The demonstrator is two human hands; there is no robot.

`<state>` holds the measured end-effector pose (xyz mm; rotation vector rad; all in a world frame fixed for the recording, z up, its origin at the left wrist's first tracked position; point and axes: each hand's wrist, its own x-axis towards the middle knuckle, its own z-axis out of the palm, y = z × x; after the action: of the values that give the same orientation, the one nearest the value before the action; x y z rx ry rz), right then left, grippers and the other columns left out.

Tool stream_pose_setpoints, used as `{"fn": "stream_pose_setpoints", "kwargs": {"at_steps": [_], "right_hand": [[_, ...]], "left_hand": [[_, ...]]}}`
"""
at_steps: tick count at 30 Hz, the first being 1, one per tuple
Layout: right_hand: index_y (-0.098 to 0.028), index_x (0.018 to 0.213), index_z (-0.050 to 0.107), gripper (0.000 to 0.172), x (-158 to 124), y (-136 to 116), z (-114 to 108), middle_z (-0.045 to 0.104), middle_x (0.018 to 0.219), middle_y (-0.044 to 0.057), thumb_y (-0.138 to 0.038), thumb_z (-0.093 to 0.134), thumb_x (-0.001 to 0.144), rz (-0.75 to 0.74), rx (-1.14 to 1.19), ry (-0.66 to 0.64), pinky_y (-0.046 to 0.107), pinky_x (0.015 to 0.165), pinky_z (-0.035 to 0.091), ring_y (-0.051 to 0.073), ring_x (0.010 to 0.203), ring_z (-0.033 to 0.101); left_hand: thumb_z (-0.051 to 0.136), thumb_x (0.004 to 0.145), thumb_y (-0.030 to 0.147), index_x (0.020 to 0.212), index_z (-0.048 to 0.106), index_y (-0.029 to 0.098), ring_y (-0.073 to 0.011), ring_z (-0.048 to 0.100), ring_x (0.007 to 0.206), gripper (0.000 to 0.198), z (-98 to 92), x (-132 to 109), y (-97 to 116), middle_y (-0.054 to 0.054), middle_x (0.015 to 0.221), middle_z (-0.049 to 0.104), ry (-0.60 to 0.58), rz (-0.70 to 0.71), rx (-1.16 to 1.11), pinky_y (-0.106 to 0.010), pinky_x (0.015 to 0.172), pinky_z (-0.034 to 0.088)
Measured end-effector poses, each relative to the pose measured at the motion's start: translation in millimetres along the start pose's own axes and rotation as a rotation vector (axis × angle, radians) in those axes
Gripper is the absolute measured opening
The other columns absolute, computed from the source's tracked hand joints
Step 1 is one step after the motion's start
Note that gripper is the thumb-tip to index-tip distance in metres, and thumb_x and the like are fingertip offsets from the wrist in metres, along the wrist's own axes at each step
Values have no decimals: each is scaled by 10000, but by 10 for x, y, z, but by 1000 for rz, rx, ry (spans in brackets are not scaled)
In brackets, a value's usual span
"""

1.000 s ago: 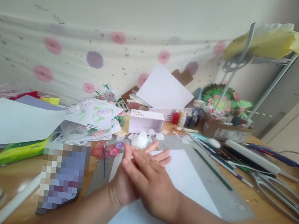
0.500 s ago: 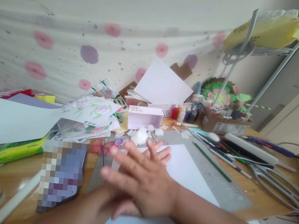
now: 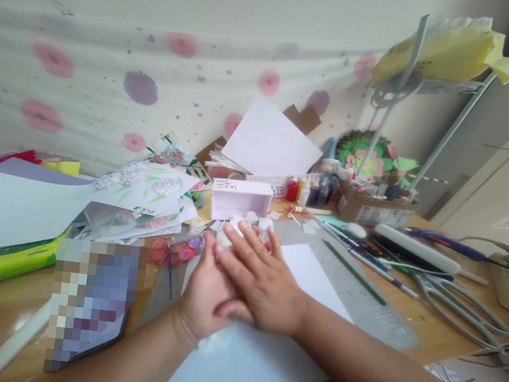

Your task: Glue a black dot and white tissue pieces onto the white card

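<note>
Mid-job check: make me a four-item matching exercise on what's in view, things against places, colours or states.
Things:
1. right hand
2. thin green stick
3. scissors
4. small open box

Places, colours or states:
A. pale lilac, with writing on top
B. along the edge of the grey mat
C. silvery metal, right of the mat
D. laid over the left hand, fingers extended

Pairs: 1-D, 2-B, 3-C, 4-A
</note>
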<state>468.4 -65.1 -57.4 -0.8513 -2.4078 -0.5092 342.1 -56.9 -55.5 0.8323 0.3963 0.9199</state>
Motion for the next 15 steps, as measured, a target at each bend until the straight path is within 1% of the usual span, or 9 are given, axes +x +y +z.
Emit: {"fn": "stream_pose_setpoints", "kwargs": {"at_steps": [2,4,6,8,10,12,13,14,15], "right_hand": [[-98,1420,221,745,-121,120,38,172,1474,169,-601,319,879,40,29,-36,530,1088,94,286,1371,97],[-109,1403,260,554,-228,200,20,242,1458,150,-405,343,942,6,65,-51,491,1093,159,246,1365,161],[-151,1365,329,424,-297,277,-65,358,1414,111,-215,345,946,-61,103,-28,462,1094,196,204,1332,271],[-176,1292,420,364,-354,389,-193,495,1313,97,-173,380,931,-26,148,44,442,1069,271,189,1234,429],[-173,1163,526,273,-439,542,-325,634,1101,89,-237,461,906,209,204,161,389,939,434,189,1011,592],[-163,963,608,207,-579,701,-422,667,821,52,-326,536,857,567,275,245,307,684,525,175,726,630],[-160,885,623,229,-666,769,-452,644,727,38,-374,558,832,730,321,243,286,593,516,171,642,610],[-157,859,630,270,-759,822,-470,621,674,30,-415,563,815,862,381,210,276,538,503,169,601,593],[-155,891,637,316,-853,856,-479,611,662,29,-447,545,815,954,453,158,278,522,501,172,592,587]], "left_hand": [[201,731,802,1344,379,257,-309,315,1303,840,22,10,73,-104,1406,372,-43,-42,-162,-519,1038,256],[244,746,780,1378,306,259,-311,385,1259,822,27,34,148,-134,1394,381,-37,-31,-273,-512,1014,298],[275,778,741,1385,283,244,-284,448,1210,784,27,50,198,-152,1368,410,-15,8,-284,-474,999,335],[287,801,712,1364,315,225,-274,485,1173,745,42,35,198,-159,1339,441,12,66,-218,-458,983,360],[308,847,642,1295,401,212,-270,524,1123,628,89,-30,124,-149,1280,499,59,178,-25,-451,954,392],[375,896,501,1189,491,192,-242,561,1068,441,160,-137,-39,-124,1188,566,18,285,338,-400,932,424],[416,904,418,1144,522,180,-219,568,1055,355,198,-196,-151,-111,1150,589,-66,316,570,-357,937,430],[481,884,357,1152,530,176,-207,567,1058,327,232,-250,-280,-102,1146,596,-262,301,846,-320,944,431],[514,864,356,1157,533,184,-187,585,1028,340,258,-295,-418,-82,1129,614,-462,389,1056,-274,926,446]]}}
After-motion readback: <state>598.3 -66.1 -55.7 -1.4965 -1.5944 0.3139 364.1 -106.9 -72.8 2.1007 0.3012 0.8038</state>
